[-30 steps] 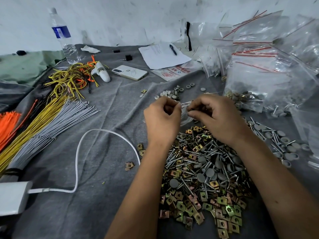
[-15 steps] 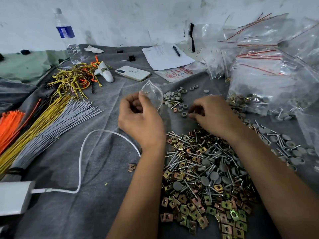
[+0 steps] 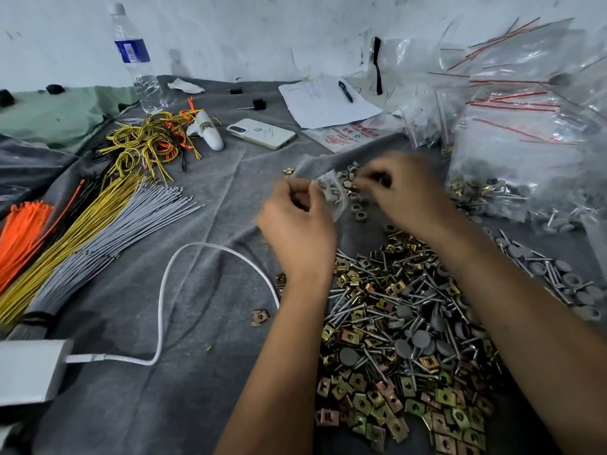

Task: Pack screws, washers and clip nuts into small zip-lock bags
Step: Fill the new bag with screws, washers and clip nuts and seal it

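The left hand (image 3: pixel 297 224) is pinching the small zip-lock bag (image 3: pixel 330 188) while the right hand (image 3: pixel 405 192), its grip blurred but seemingly pinching washers (image 3: pixel 358 211), should be feeding them squarely into the mouth.

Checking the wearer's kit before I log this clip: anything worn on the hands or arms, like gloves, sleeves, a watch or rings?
Nothing worn that shows. The left hand and right hand are bare, without gloves, and both forearms are uncovered down to the frame edge, with no sleeve, watch or wristband. No rings are visible, though the fingers are motion-blurred.
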### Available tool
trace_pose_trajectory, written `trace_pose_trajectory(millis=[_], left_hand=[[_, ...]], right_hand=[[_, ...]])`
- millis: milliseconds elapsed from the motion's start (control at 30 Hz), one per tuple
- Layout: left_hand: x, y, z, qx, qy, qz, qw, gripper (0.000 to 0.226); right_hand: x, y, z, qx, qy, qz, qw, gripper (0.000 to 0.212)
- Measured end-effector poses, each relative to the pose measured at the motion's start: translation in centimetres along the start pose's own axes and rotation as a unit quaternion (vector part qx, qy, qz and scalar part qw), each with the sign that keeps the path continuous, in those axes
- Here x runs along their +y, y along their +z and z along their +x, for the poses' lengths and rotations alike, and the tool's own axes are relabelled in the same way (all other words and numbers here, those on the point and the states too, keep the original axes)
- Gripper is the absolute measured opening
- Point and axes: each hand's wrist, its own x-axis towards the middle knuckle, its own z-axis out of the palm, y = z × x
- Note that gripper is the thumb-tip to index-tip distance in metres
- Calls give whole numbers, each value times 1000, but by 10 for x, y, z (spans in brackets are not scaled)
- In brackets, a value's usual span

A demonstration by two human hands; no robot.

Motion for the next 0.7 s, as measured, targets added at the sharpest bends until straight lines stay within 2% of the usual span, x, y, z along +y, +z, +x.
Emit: trace_pose_trajectory(millis=[67,133,200,300,367,433,500,533,600,700], left_hand=[[-1,4,-1,-56,-4,8,998,22],[2,5,-4,-94,14,6,995,13],[5,5,-6,-120,31,-11,992,11],[8,2,-4,-167,38,-22,985,12],[16,-4,2,-235,41,-29,971,12],[28,-10,11,-302,36,-45,952,13],[45,-15,23,-354,18,-66,933,15],[55,-16,30,-375,9,-74,924,17],[73,-16,41,-390,-23,-122,912,16],[83,-4,50,-320,-126,-224,912,19]], right_hand=[[-10,-20,-14,78,-35,122,989,13],[-18,-32,-23,45,-81,114,989,10],[-21,-34,-27,-11,-81,63,995,10],[-15,-41,-27,9,-72,73,995,13],[-6,-47,-28,-9,-56,110,992,29],[1,-53,-29,-84,-13,218,972,42],[7,-61,-32,-151,29,351,923,52],[7,-65,-33,-171,34,383,907,54],[2,-69,-34,-178,20,384,906,40],[-7,-64,-34,-90,23,438,894,13]])
